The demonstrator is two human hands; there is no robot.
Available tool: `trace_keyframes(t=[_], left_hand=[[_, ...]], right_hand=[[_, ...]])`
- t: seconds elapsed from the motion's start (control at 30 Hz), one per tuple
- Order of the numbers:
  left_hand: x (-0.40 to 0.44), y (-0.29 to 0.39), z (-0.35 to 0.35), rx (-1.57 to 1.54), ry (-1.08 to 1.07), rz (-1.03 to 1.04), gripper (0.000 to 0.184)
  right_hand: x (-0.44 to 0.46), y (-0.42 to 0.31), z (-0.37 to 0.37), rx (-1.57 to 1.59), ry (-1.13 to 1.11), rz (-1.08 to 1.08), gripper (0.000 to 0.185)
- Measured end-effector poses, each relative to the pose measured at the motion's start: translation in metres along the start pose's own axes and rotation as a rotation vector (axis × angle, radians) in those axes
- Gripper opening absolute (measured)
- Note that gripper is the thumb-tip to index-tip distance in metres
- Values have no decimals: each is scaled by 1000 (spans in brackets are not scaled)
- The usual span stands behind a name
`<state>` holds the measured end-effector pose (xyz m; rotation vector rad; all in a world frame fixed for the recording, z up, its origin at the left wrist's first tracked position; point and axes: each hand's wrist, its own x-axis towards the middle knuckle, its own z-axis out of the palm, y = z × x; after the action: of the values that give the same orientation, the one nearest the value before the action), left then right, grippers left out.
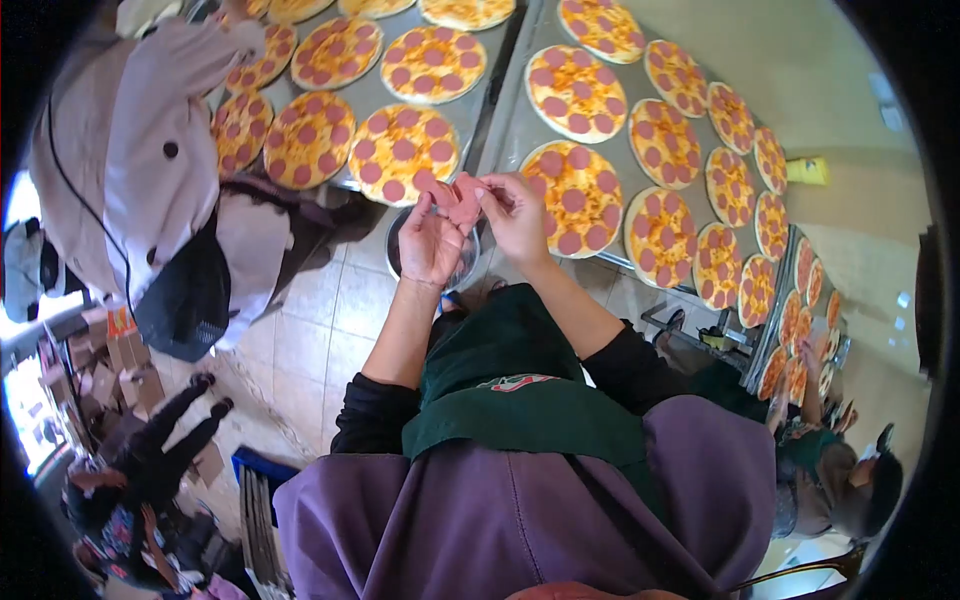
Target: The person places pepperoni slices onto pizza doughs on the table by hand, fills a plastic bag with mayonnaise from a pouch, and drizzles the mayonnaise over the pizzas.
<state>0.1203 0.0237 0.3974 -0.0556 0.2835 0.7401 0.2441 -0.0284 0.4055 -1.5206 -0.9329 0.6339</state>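
Observation:
Pink sausage slices (458,203) are between my two hands, above the near edge of the metal tables. My left hand (432,245) is palm up, with its fingers bent around the slices. My right hand (513,212) pinches the right side of the slices between thumb and fingers. Just beyond my hands, a pizza topped with cheese and round slices (404,155) lies on the left table, and another (572,198) lies on the right one. Beneath my hands, a round bowl (468,262) is partly hidden by them.
Several more topped pizzas (665,145) cover both tables. A person in a light coat (165,130) stands close on the left. Another person (825,465) works at the far right. Someone in dark clothes (130,490) is at lower left, near cardboard boxes (130,355).

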Motion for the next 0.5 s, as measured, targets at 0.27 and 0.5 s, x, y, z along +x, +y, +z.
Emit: trace_keyframes(t=[0.27,0.5], left_hand=[[86,-32,39,224,54,-41,31],[156,-53,52,561,166,56,23]], right_hand=[[96,-18,-120,6,167,123,13],[241,67,-250,-344,241,-12,14]])
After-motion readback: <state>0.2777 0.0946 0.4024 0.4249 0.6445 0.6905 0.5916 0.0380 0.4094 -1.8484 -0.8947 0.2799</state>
